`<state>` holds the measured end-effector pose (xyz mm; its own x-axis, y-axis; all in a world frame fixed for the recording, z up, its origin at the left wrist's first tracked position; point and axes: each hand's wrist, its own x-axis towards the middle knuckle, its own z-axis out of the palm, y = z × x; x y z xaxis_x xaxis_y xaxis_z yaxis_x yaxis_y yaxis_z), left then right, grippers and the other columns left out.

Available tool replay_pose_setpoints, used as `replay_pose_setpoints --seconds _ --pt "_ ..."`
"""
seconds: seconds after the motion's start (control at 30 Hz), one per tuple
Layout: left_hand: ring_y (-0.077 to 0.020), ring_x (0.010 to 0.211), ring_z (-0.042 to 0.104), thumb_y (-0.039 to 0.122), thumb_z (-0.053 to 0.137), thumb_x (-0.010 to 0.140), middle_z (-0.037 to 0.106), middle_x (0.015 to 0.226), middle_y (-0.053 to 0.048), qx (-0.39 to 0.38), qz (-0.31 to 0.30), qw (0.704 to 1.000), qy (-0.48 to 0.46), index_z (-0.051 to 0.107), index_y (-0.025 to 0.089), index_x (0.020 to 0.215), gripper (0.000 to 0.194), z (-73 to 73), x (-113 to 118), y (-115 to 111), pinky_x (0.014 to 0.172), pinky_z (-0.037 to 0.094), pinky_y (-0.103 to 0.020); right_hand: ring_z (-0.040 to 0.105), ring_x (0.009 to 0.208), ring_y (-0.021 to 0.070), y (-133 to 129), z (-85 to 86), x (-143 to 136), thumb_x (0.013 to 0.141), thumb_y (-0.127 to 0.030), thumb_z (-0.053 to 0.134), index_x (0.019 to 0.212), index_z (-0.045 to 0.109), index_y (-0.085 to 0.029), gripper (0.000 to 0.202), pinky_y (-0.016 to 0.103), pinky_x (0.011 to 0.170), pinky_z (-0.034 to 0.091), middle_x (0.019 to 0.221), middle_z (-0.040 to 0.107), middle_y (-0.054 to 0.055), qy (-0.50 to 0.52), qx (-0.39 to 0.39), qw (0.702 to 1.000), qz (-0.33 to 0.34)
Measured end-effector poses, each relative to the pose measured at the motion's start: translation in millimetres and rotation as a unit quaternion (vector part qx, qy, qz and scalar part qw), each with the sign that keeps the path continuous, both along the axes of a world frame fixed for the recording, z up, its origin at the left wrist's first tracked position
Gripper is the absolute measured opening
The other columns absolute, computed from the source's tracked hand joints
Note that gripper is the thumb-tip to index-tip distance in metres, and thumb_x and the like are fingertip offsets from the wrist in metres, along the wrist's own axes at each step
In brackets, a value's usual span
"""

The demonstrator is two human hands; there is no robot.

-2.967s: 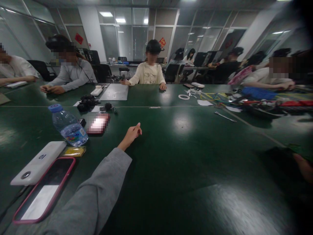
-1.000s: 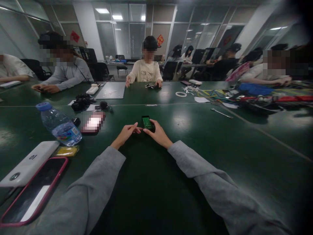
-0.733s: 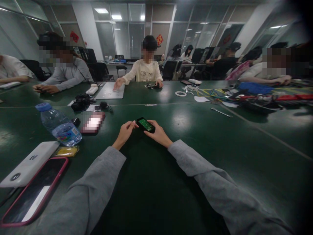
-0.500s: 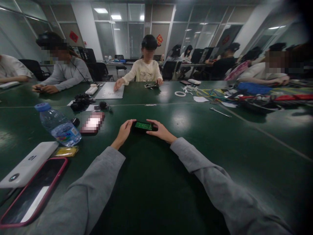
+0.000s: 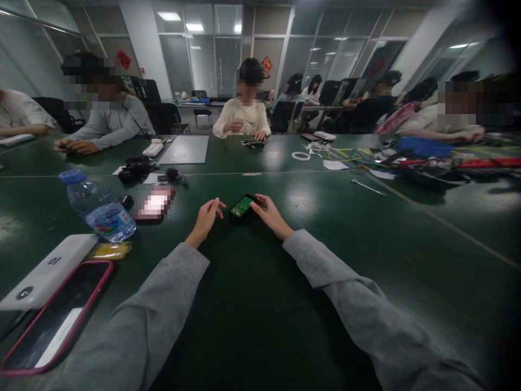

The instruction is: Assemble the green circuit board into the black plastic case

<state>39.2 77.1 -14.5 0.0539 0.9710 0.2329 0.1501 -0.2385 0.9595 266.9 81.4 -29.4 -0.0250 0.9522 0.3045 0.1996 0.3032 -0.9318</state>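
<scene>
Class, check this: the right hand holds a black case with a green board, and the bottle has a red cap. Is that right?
No: the bottle has a blue cap, as the head view shows. The right hand holds the black case with the green board.

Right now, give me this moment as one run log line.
Right hand: holding green-faced black device | Left hand: apart from device, nothing visibly held | Left side: water bottle | Right side: wrench

Green board [image 5: 241, 207], details too small to tell
</scene>
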Motion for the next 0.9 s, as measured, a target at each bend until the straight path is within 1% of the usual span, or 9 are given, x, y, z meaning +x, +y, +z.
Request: replay_pose_setpoints --seconds 0.07,0.13,0.23,0.37,0.5,0.6,0.73,0.83,0.9 --pt "-0.0123 0.058 0.054 0.053 0.041 0.088 0.054 0.056 0.002 0.000 -0.021 1.000 0.020 0.061 0.017 0.080 0.042 1.7 1.2 -1.7 0.063 0.041 -0.026 0.046 0.122 0.0218 0.0 0.2 0.0 0.076 -0.060 0.062 0.123 0.048 -0.022 0.062 0.041 0.103 0.040 0.128 0.049 0.010 0.004 0.000 1.000 0.007" --pt "-0.0127 0.059 0.055 0.053 0.042 0.088 0.057 0.057 0.001 -0.007 -0.055 0.998 0.035 0.059 0.017 0.078 0.041 3.9 3.1 -4.0 0.065 0.042 -0.027 0.045 0.123 0.0204 -0.5 1.2 0.3 0.080 -0.060 0.057 0.123 0.048 -0.024 0.057 0.040 0.105 0.037 0.130 0.049 0.009 0.010 0.006 1.000 0.019" --pt "-0.0131 0.062 0.057 0.052 0.043 0.087 0.060 0.062 -0.001 -0.017 -0.090 0.995 0.039 0.056 0.017 0.075 0.040 6.2 5.0 -6.6 0.065 0.043 -0.027 0.048 0.118 0.0192 -2.3 3.1 0.9 0.085 -0.060 0.050 0.118 0.051 -0.023 0.050 0.039 0.105 0.037 0.124 0.053 0.008 -0.010 0.015 1.000 0.008" --pt "-0.0131 0.067 0.058 0.050 0.044 0.088 0.061 0.070 -0.002 -0.003 -0.063 0.997 0.044 0.057 0.017 0.078 0.037 5.7 3.4 -6.9 0.067 0.045 -0.027 0.050 0.110 0.0190 -2.7 2.3 2.6 0.086 -0.059 0.047 0.116 0.053 -0.022 0.049 0.039 0.101 0.039 0.117 0.054 0.007 -0.044 0.019 0.998 -0.027" --pt "-0.0141 0.076 0.059 0.047 0.044 0.088 0.062 0.080 -0.003 0.001 -0.028 0.998 0.051 0.059 0.018 0.089 0.033 2.5 0.5 -4.6 0.070 0.046 -0.027 0.050 0.105 0.0193 1.1 -2.5 4.7 0.085 -0.060 0.049 0.122 0.051 -0.021 0.053 0.038 0.096 0.042 0.114 0.051 0.008 -0.080 0.029 0.996 -0.035" --pt "-0.0152 0.081 0.059 0.044 0.046 0.088 0.063 0.086 -0.004 0.001 -0.012 0.998 0.069 0.061 0.018 0.096 0.031 0.0 0.6 -2.1 0.073 0.046 -0.029 0.052 0.098 0.0196 3.9 -5.7 5.6 0.085 -0.059 0.050 0.119 0.053 -0.019 0.053 0.038 0.090 0.045 0.108 0.051 0.009 -0.115 0.045 0.992 -0.031" --pt "-0.0170 0.091 0.059 0.045 0.051 0.086 0.064 0.100 -0.006 0.015 -0.030 0.997 0.070 0.061 0.018 0.100 0.033 -1.3 3.3 -0.5 0.083 0.046 -0.032 0.053 0.092 0.0189 2.8 -5.9 4.4 0.083 -0.057 0.055 0.116 0.054 -0.017 0.051 0.038 0.085 0.047 0.103 0.051 0.008 -0.153 0.064 0.986 -0.012" --pt "-0.0179 0.096 0.059 0.048 0.057 0.081 0.064 0.104 -0.007 0.036 -0.057 0.994 0.082 0.061 0.018 0.103 0.037 -0.7 5.1 -1.6 0.087 0.045 -0.034 0.052 0.097 0.0201 -0.2 -4.8 2.3 0.076 -0.056 0.064 0.115 0.052 -0.018 0.056 0.038 0.087 0.047 0.107 0.048 0.009 -0.173 0.082 0.982 -0.009" --pt "-0.0182 0.094 0.059 0.049 0.061 0.078 0.063 0.105 -0.007 0.040 -0.072 0.992 0.101 0.060 0.018 0.106 0.042 0.3 5.5 -3.1 0.085 0.046 -0.034 0.051 0.102 0.0214 -1.6 -4.3 1.2 0.072 -0.055 0.069 0.113 0.051 -0.018 0.058 0.039 0.088 0.047 0.111 0.046 0.009 -0.176 0.093 0.980 -0.011"
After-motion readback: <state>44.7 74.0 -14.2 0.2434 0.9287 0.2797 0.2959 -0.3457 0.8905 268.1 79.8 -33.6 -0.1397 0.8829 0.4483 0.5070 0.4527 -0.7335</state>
